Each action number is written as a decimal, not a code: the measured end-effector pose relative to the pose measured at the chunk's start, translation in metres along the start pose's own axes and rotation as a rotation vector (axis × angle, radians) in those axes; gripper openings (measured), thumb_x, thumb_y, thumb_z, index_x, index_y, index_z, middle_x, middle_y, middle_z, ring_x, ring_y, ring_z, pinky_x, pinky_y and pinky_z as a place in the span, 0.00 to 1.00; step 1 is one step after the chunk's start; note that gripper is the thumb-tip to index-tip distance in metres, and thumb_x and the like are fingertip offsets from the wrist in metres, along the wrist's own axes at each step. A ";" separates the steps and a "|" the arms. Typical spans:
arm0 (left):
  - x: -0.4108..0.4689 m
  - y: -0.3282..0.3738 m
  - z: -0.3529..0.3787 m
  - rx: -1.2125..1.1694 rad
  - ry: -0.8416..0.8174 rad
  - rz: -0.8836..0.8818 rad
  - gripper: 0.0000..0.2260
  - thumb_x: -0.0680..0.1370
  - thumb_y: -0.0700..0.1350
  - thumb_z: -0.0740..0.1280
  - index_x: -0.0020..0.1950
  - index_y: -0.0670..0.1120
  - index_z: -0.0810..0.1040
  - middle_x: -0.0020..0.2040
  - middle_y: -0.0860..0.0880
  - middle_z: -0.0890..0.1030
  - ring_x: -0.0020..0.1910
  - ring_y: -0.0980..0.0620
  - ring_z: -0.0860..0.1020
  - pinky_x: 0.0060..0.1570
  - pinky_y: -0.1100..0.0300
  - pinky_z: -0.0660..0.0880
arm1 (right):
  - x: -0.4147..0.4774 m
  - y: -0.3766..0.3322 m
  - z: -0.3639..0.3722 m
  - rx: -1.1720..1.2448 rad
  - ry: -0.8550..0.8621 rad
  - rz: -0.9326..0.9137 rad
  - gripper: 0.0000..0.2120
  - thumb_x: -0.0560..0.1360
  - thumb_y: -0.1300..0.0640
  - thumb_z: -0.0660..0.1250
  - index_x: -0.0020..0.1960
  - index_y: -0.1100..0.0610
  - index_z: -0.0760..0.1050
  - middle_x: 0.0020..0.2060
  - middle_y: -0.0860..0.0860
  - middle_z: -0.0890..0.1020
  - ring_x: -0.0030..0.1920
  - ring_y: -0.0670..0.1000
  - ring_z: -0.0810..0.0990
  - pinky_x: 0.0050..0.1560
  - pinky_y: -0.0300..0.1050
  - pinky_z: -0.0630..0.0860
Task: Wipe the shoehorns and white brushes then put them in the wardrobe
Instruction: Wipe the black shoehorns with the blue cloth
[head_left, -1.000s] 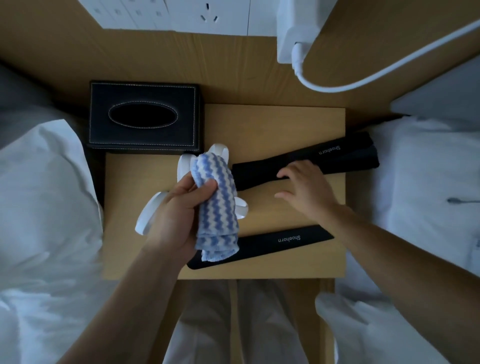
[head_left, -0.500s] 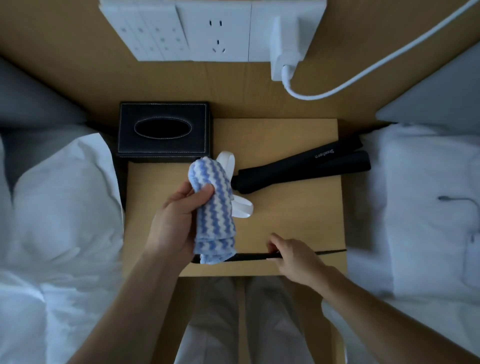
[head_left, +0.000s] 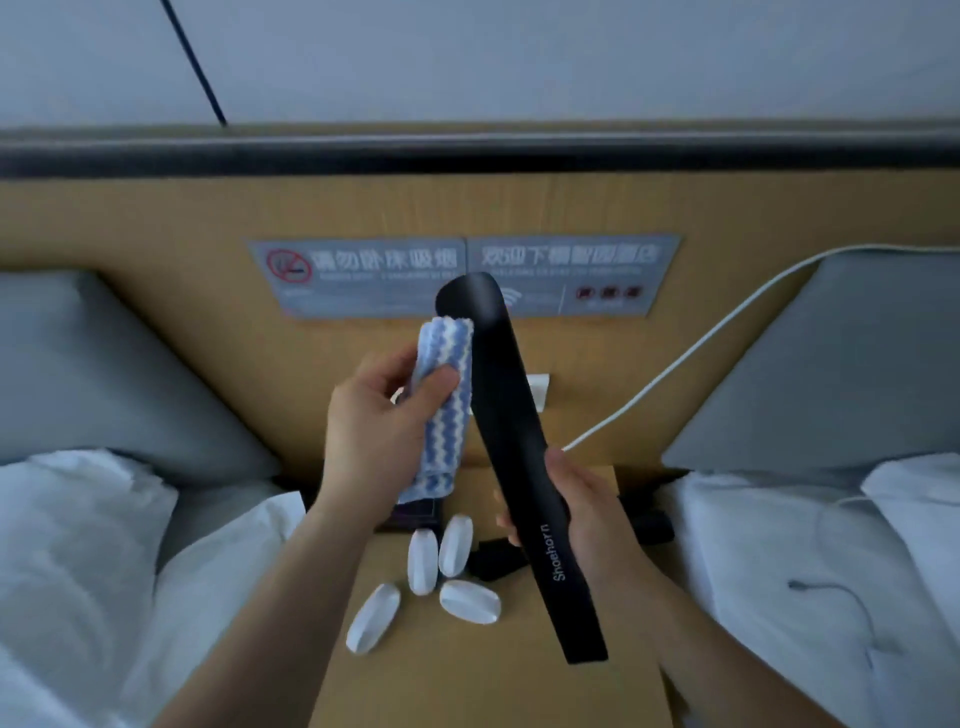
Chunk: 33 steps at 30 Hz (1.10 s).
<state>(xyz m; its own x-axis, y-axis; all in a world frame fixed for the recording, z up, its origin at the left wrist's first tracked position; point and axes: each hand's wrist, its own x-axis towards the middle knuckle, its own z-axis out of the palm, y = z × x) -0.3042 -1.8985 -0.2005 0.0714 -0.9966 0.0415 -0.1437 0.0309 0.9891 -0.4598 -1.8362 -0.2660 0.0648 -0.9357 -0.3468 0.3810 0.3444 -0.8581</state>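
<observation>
Black shoehorn (head_left: 511, 431) looks light and stiff, a long thin flat blade, probably smooth plastic so likely a bit slippery; best taken low on the shaft near the printed end, which leaves the upper blade free for wiping. Right hand (head_left: 576, 506) has its grip clamped on that lower shaft, just above the white "Shoehorn" lettering. Shoehorn is held up in the air over the desk (head_left: 467, 670), tilted, rounded tip up and leaning left, squared end down to the right.

Left hand (head_left: 376, 431) has its grip closed around a folded cloth (head_left: 444, 400), soft, blue and white zigzag stripes, pressed against or just beside the left edge of the upper blade; cannot tell if it wraps the blade.

Shoehorn looks matte black, uniform, no visible marks. Four white brushes (head_left: 447, 571) lie loose on the desk below the hands, small oval shapes, likely light and rigid, easy to pinch by the sides. More dark shoehorn ends (head_left: 493, 558) lie on the desk behind the right hand, partly hidden. White bedding (head_left: 779, 545) either side of the desk; wardrobe not in view
</observation>
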 end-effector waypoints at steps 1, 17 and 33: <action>0.006 0.021 -0.001 0.106 0.023 0.131 0.08 0.74 0.42 0.70 0.46 0.56 0.81 0.48 0.54 0.81 0.47 0.56 0.80 0.50 0.61 0.74 | -0.002 -0.018 0.008 0.019 -0.046 -0.016 0.22 0.75 0.46 0.57 0.48 0.65 0.76 0.34 0.61 0.78 0.32 0.56 0.77 0.33 0.47 0.72; 0.041 0.192 0.012 0.698 0.275 1.135 0.07 0.73 0.38 0.66 0.48 0.39 0.82 0.45 0.44 0.81 0.42 0.42 0.76 0.42 0.57 0.73 | -0.027 -0.171 0.081 -0.037 -0.140 -0.389 0.26 0.76 0.44 0.56 0.54 0.68 0.75 0.35 0.62 0.79 0.30 0.55 0.77 0.31 0.44 0.75; 0.026 0.180 0.024 0.627 0.220 1.172 0.12 0.72 0.38 0.62 0.48 0.41 0.83 0.46 0.46 0.82 0.44 0.44 0.78 0.38 0.55 0.78 | -0.022 -0.193 0.084 0.178 -0.050 -0.481 0.32 0.71 0.35 0.49 0.51 0.56 0.80 0.42 0.53 0.85 0.43 0.51 0.83 0.42 0.43 0.75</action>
<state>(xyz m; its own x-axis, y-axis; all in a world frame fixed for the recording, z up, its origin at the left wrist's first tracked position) -0.3523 -1.9203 -0.0251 -0.2566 -0.3729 0.8917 -0.6483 0.7507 0.1275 -0.4573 -1.8888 -0.0609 -0.1141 -0.9891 0.0930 0.5297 -0.1398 -0.8366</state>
